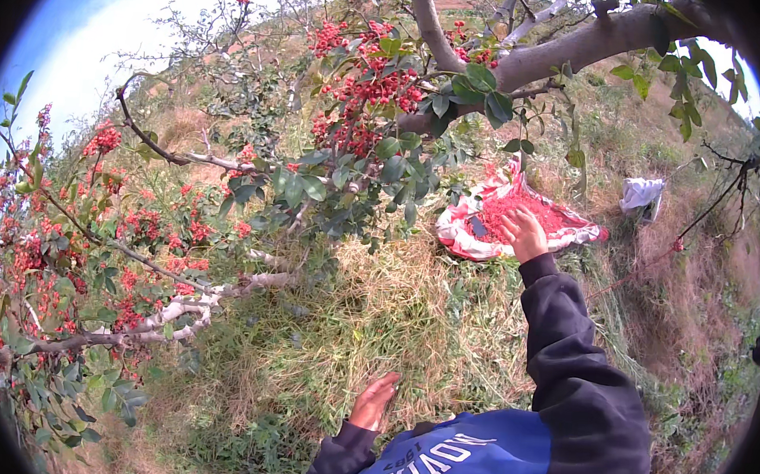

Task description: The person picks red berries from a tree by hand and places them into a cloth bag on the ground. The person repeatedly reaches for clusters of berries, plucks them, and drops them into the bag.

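My right hand (pixel 524 232) is stretched forward with its fingers spread and nothing seen in it. Beyond and below it lies a red and white sheet or sack (pixel 465 243), spread open and heaped with small red berries (pixel 521 207). A dark flat object (pixel 478 227) rests on the heap's left side. My left hand (pixel 375 402) is low, near my body, over the grass; its fingers look extended and it holds nothing that I can see. Clusters of red berries (pixel 363 97) hang among green leaves on the branch ahead, above both hands.
A thick tree limb (pixel 585 46) crosses the upper right. Lower branches (pixel 176 315) with more red berry clusters reach in from the left. A thin bare twig (pixel 712 214) hangs at the right. A white cloth or bag (pixel 642 194) lies beyond the sheet. Dry grass (pixel 408 305) covers sloping ground.
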The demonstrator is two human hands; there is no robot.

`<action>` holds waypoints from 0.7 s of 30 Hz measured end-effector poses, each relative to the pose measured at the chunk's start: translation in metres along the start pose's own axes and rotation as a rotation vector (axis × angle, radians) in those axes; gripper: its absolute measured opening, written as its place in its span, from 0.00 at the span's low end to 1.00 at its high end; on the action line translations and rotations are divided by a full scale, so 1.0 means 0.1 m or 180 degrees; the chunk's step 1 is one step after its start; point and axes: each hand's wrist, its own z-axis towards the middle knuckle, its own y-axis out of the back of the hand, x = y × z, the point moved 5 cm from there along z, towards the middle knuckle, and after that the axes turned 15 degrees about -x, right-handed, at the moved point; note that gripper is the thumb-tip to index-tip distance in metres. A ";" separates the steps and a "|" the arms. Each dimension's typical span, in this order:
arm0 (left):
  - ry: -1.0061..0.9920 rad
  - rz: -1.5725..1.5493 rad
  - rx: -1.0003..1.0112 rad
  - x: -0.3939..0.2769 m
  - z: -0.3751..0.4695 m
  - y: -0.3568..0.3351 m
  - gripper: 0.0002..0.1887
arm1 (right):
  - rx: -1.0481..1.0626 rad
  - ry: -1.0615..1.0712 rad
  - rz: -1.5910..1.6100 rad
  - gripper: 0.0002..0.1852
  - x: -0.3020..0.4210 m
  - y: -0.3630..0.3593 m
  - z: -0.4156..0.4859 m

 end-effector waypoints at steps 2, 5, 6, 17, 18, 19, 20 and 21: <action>-0.0281 0.0483 0.0026 0.00 -0.01 0.07 0.17 | 0.0163 -0.0074 -0.0623 0.17 -0.20 -0.12 -0.36; -0.0502 0.0809 0.0006 -0.15 -0.04 0.17 0.16 | 0.0610 0.0366 -0.0944 0.11 -0.22 -0.44 -0.83; -0.0546 0.0826 -0.0025 -0.26 -0.04 0.18 0.16 | 0.0606 0.0467 -0.1002 0.10 -0.19 -0.52 -0.94; -0.4504 0.1812 0.0243 -3.18 -0.97 -1.21 0.12 | 0.1073 0.0301 -0.1461 0.09 -0.67 -0.14 -1.71; -0.4814 0.1883 0.0257 -3.40 -1.03 -1.39 0.12 | 0.1017 0.0138 -0.1616 0.09 -0.79 0.03 -1.79; -0.4979 0.1882 0.0158 -3.61 -1.03 -1.55 0.12 | 0.0926 -0.0076 -0.1816 0.09 -0.90 0.21 -1.87; -0.4757 0.1809 0.0305 -3.80 -0.96 -1.73 0.12 | 0.0869 -0.0131 -0.1784 0.09 -0.97 0.37 -1.94; -0.4546 0.1604 0.0573 -3.98 -0.87 -1.91 0.13 | 0.0701 -0.0280 -0.1904 0.09 -1.05 0.56 -2.00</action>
